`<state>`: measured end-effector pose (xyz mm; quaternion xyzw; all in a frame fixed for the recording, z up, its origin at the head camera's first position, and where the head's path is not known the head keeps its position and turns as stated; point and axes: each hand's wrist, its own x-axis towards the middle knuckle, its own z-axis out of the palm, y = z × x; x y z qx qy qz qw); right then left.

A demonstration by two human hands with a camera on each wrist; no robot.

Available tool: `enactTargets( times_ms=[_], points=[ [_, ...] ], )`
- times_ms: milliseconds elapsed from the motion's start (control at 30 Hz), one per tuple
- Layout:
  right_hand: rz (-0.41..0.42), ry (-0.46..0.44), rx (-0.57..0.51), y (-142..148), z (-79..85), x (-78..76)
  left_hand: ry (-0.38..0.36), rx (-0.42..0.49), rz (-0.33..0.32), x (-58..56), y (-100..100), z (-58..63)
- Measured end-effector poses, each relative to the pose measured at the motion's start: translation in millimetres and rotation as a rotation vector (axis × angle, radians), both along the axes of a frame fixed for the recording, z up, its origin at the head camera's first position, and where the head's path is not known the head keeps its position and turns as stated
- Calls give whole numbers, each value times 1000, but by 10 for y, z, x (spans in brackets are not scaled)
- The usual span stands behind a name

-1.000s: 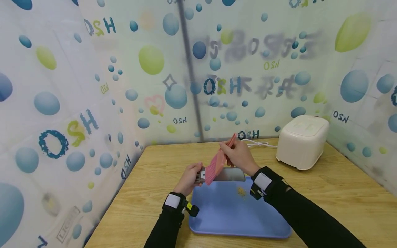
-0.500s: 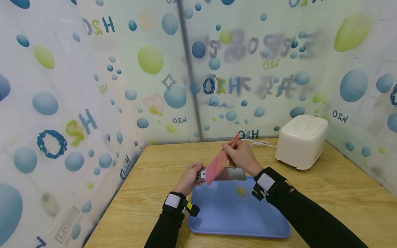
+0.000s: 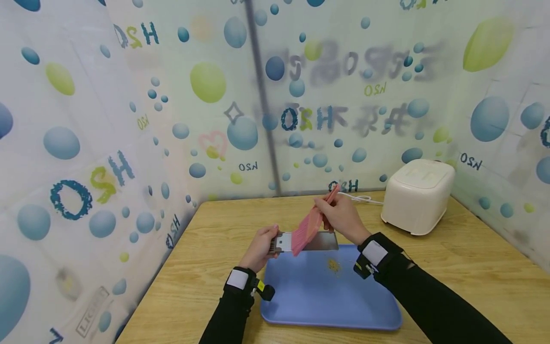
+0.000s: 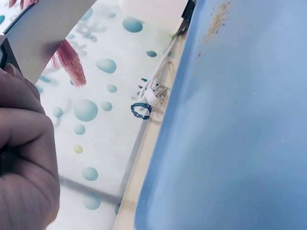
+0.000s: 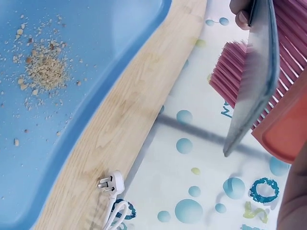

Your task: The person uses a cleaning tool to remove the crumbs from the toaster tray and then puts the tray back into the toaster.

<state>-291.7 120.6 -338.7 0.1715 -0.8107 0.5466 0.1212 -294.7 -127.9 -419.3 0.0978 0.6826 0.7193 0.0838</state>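
Note:
My left hand (image 3: 259, 249) grips the ribbed grey end of a long, narrow metal crumb tray (image 3: 324, 241), held level above the far edge of a blue tray (image 3: 309, 301). My right hand (image 3: 345, 219) pinches the handle of a pink brush (image 3: 308, 230), tilted with its bristles down across the metal. In the right wrist view, the bristles (image 5: 230, 72) show past one long edge of the metal, with the brush's solid pink body on the other side. Tan crumbs (image 5: 45, 69) lie in a loose pile on the blue tray below.
A cream toaster (image 3: 418, 196) stands at the back right of the wooden table (image 3: 232, 217). Its white cord ends in a plug (image 5: 112, 183) lying loose on the wood behind the blue tray. A patterned curtain (image 3: 206, 143) hangs close behind the table.
My right hand and the brush have moved to the right along the crumb tray, baring more of its left part. The left hand has stayed nearly still.

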Motion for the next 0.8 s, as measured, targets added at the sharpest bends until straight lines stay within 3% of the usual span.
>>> enactTargets(
  times_ms=[433, 800],
  points=[
    [-44, -31, 19, 114, -40, 8, -10, -2, 8, -10, -23, -24],
    [-70, -6, 22, 237, -35, 27, -13, -6, 3, -42, -54, -35]
  ],
)
